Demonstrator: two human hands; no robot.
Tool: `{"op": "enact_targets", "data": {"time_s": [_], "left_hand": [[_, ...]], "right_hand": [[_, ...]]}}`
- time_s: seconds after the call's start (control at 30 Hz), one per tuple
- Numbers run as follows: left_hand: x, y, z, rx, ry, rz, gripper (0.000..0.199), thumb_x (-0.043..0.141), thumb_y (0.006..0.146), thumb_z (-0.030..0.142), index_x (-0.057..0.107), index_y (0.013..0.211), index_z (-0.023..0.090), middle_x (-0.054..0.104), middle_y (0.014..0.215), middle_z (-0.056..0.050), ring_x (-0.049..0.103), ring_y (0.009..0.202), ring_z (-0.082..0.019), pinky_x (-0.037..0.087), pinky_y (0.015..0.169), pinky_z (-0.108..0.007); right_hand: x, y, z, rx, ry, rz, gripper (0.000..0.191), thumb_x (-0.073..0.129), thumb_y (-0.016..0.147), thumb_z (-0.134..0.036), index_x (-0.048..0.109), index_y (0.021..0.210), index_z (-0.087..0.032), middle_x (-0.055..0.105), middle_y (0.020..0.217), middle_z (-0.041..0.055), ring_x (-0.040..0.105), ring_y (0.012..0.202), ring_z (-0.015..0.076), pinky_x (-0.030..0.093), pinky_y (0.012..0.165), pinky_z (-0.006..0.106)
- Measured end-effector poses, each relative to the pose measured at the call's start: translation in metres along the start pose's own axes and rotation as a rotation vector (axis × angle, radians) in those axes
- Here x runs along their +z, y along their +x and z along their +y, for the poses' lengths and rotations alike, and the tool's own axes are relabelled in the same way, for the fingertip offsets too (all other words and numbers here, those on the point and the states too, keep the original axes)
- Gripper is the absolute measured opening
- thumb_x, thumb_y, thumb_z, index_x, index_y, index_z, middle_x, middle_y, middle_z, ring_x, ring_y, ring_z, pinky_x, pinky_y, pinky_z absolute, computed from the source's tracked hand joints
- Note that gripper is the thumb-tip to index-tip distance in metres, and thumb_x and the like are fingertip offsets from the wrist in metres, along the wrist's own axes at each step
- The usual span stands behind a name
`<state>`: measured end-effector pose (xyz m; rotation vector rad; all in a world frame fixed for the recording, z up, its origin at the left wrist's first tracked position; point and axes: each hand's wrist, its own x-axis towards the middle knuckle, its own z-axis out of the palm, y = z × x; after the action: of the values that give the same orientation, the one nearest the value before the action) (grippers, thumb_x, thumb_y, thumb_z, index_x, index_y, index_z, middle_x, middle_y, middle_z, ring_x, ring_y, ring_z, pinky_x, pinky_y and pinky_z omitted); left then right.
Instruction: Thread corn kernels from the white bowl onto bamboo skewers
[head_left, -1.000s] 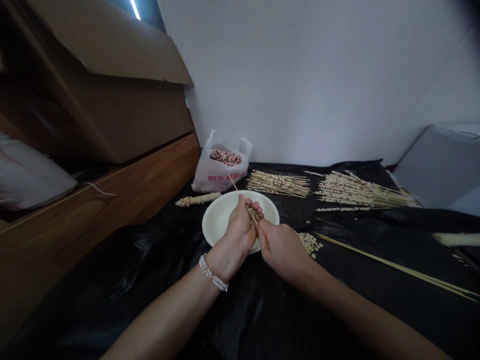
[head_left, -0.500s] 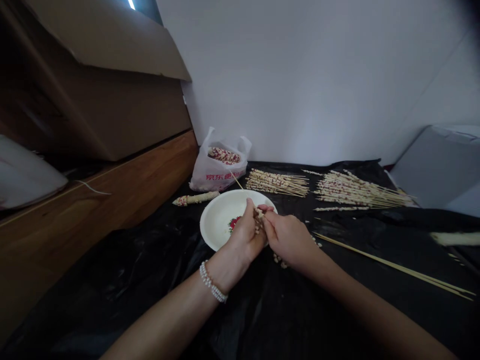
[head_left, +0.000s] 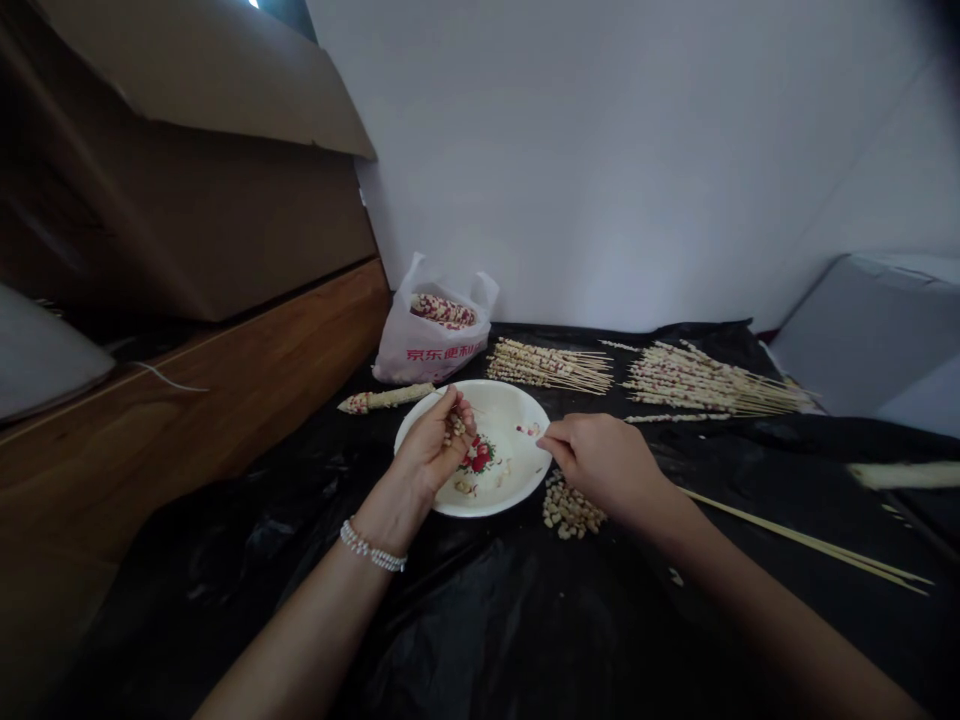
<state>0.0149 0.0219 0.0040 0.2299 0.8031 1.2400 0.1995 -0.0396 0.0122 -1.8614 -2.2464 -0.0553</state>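
A white bowl [head_left: 510,500] with a red flower print has some loose kernels inside. My left hand [head_left: 439,440] is curled over the bowl's left side, closed round pale corn kernels [head_left: 456,428]; a thin stick tip shows near its fingers. At the right rim, my right hand [head_left: 600,458] pinches with thumb and forefinger; what it holds, if anything, is too small to name. Below that hand a heap of pale kernels [head_left: 571,508] lies on the black plastic sheet [head_left: 480,620]. Beyond the bowl lie two groups of threaded skewers [head_left: 551,366] [head_left: 697,380].
A plastic bag [head_left: 435,335] holding speckled cobs stands behind the bowl, with a partly stripped cob [head_left: 386,398] in front. Bare sticks [head_left: 810,540] and a pale cob [head_left: 907,475] lie at right. A cardboard box [head_left: 247,220] stands at left, a grey box [head_left: 870,330] at right.
My hands have moved apart, the left one leftward and the right one to the bowl's right rim. More of the bowl's inside and the kernel heap now show.
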Motion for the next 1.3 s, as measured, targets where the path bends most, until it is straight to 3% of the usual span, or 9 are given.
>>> {"op": "enact_targets", "data": {"time_s": [0.17, 0.37, 0.57, 0.7, 0.87, 1.03, 1.3], "left_hand": [[-0.007, 0.001, -0.002, -0.056, 0.029, -0.065, 0.019, 0.054, 0.088, 0.019, 0.056, 0.07, 0.013, 0.055, 0.056, 0.0, 0.051, 0.045, -0.006, 0.048, 0.044, -0.015], [-0.012, 0.002, -0.005, 0.06, 0.098, -0.097, 0.012, 0.052, 0.088, 0.013, 0.062, 0.083, 0.012, 0.054, 0.058, 0.001, 0.051, 0.047, -0.005, 0.045, 0.044, -0.011], [-0.016, 0.005, -0.008, 0.045, 0.117, -0.116, 0.011, 0.053, 0.087, 0.015, 0.061, 0.081, 0.013, 0.053, 0.059, 0.001, 0.049, 0.047, -0.004, 0.044, 0.045, -0.012], [-0.014, -0.003, -0.016, -0.022, 0.227, -0.294, 0.013, 0.066, 0.079, 0.022, 0.064, 0.088, 0.012, 0.052, 0.063, 0.002, 0.045, 0.049, -0.003, 0.039, 0.044, -0.01], [-0.011, -0.015, -0.026, -0.117, 0.444, -0.506, 0.022, 0.076, 0.069, 0.021, 0.063, 0.083, 0.011, 0.047, 0.06, 0.005, 0.034, 0.044, 0.0, 0.024, 0.038, -0.01], [-0.011, -0.016, -0.028, -0.051, 0.491, -0.484, 0.023, 0.076, 0.068, 0.027, 0.058, 0.071, 0.012, 0.05, 0.059, 0.004, 0.031, 0.043, 0.001, 0.019, 0.038, -0.012], [-0.009, -0.013, -0.024, -0.008, 0.477, -0.443, 0.022, 0.077, 0.067, 0.023, 0.06, 0.074, 0.01, 0.053, 0.062, 0.003, 0.031, 0.043, 0.001, 0.019, 0.038, -0.012]], "right_hand": [[-0.001, 0.001, 0.003, 0.005, 0.009, 0.037, 0.032, 0.04, 0.091, -0.037, 0.069, 0.084, -0.026, 0.065, 0.079, 0.0005, 0.053, 0.068, 0.0114, 0.021, 0.053, 0.027], [0.002, 0.001, 0.002, -0.035, 0.057, 0.004, 0.03, 0.041, 0.091, -0.035, 0.069, 0.084, -0.025, 0.066, 0.08, 0.0018, 0.055, 0.07, 0.0123, 0.027, 0.056, 0.026], [0.004, 0.003, 0.003, -0.072, 0.133, -0.024, 0.032, 0.04, 0.091, -0.036, 0.069, 0.086, -0.023, 0.068, 0.08, 0.0036, 0.058, 0.073, 0.013, 0.033, 0.063, 0.025], [0.001, 0.003, 0.0, -0.077, 0.179, 0.004, 0.033, 0.038, 0.092, -0.036, 0.068, 0.089, -0.023, 0.069, 0.081, 0.0034, 0.059, 0.075, 0.0133, 0.035, 0.065, 0.025], [-0.001, -0.002, -0.011, -0.085, 0.205, 0.024, 0.033, 0.037, 0.093, -0.036, 0.066, 0.084, -0.023, 0.069, 0.079, 0.0014, 0.059, 0.07, 0.0116, 0.032, 0.063, 0.023], [0.003, -0.005, -0.015, -0.086, 0.182, 0.03, 0.033, 0.036, 0.092, -0.036, 0.065, 0.081, -0.023, 0.069, 0.077, 0.0012, 0.057, 0.066, 0.011, 0.028, 0.059, 0.024], [0.002, -0.005, -0.015, -0.089, 0.13, 0.062, 0.032, 0.037, 0.093, -0.035, 0.064, 0.08, -0.024, 0.07, 0.077, -0.0007, 0.058, 0.067, 0.0105, 0.028, 0.059, 0.024]]}}
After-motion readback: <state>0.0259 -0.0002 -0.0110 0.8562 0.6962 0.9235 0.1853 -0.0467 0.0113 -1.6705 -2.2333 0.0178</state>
